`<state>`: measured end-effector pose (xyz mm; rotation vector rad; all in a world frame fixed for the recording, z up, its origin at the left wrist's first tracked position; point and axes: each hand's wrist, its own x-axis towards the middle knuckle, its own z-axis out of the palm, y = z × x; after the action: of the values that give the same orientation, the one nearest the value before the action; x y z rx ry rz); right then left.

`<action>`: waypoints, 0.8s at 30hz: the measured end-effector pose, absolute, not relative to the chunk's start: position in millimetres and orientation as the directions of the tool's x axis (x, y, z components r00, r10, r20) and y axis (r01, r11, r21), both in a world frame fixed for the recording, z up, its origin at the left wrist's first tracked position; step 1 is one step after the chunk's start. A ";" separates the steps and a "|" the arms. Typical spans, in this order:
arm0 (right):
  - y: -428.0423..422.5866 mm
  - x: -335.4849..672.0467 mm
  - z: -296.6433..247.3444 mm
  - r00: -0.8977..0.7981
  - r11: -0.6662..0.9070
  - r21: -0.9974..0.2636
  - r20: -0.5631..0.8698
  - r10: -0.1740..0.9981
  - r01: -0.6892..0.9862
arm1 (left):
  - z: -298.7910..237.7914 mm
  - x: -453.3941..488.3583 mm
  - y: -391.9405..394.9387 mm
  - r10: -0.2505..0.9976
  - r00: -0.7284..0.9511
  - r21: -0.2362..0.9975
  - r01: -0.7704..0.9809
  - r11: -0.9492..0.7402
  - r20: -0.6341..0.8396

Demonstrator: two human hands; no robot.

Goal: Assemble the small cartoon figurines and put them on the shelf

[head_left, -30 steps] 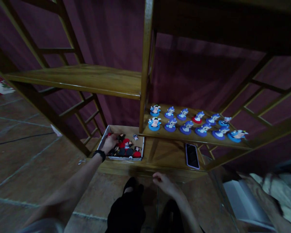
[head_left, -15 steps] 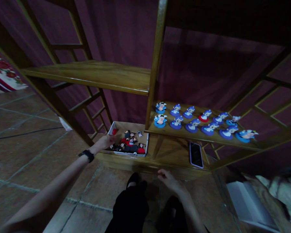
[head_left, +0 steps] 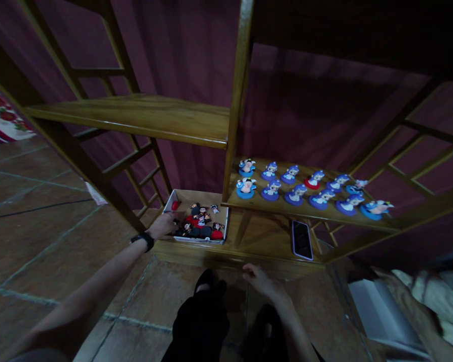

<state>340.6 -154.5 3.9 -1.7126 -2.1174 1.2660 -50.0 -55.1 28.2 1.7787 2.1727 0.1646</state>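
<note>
My left hand (head_left: 163, 224), with a black watch on its wrist, grips the near left edge of a white box (head_left: 171, 200) on the bottom shelf. Several small red and black figurines (head_left: 201, 226) lie in the box. My right hand (head_left: 259, 280) hovers low over the floor by my knee, fingers loosely curled, with nothing visible in it. On the shelf to the right of the post, several blue figurines (head_left: 296, 193) stand in two rows, one on a red base (head_left: 311, 181).
A phone (head_left: 301, 239) lies face up on the bottom board under the figurine shelf. A bare wooden shelf (head_left: 136, 118) spans the left. A wooden post (head_left: 237, 95) divides the unit. Paper and cloth (head_left: 400, 306) lie at the lower right. Tiled floor spreads to the left.
My left hand has pulled back from among the figurines inside the box to its near left edge. The view has shifted slightly. My right hand has hardly moved.
</note>
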 end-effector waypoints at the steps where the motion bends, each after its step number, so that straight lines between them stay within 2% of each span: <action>1: -154.4 340.3 8.2 -0.345 -0.001 -0.675 -0.377 0.860 0.738 | 32.0 -47.6 -55.2 0.968 -0.214 0.283 0.928 0.243 -0.129; 3: -153.7 339.5 14.6 -0.347 -0.005 -0.708 -0.351 0.869 0.706 | 42.0 -36.0 -60.0 0.963 -0.271 0.304 0.916 0.262 -0.015; 5: -152.2 337.0 17.5 -0.363 -0.011 -0.782 -0.302 0.881 0.623 | 51.4 -12.2 -73.6 0.967 -0.249 0.381 0.900 0.211 0.053; 8: -150.2 328.9 18.6 -0.387 -0.121 -0.923 -0.268 0.882 0.364 | 55.0 45.2 -109.2 0.994 -0.107 0.546 0.835 0.069 0.039; 11: -151.1 317.5 21.9 -0.432 -0.245 -0.968 -0.246 0.868 0.059 | 45.8 111.5 -149.4 0.989 0.141 0.736 0.666 -0.119 0.033; 14: -152.8 308.8 26.0 -0.417 -0.195 -0.980 -0.165 0.894 -0.030 | 35.2 159.9 -176.2 0.976 0.210 0.790 0.588 -0.172 0.057; 17: -152.2 306.9 26.2 -0.396 -0.153 -0.988 -0.148 0.906 0.019 | 30.8 172.5 -181.7 0.972 0.213 0.811 0.549 -0.203 0.099; 20: -150.6 311.0 25.2 -0.383 -0.243 -0.970 -0.219 0.897 -0.013 | 31.4 143.2 -163.9 0.983 0.177 0.834 0.536 -0.131 0.041; 22: -150.1 315.1 26.2 -0.349 -0.308 -0.950 -0.272 0.897 -0.049 | 32.8 104.3 -140.9 0.995 0.080 0.815 0.572 -0.093 0.057; 24: -150.0 318.7 28.4 -0.324 -0.344 -0.937 -0.307 0.895 -0.062 | 34.3 59.6 -113.4 0.987 -0.144 0.784 0.620 0.038 0.066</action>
<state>318.7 -150.0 28.4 -1.1942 -1.1659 1.7514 59.6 -113.4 34.3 1.6199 1.8140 0.9459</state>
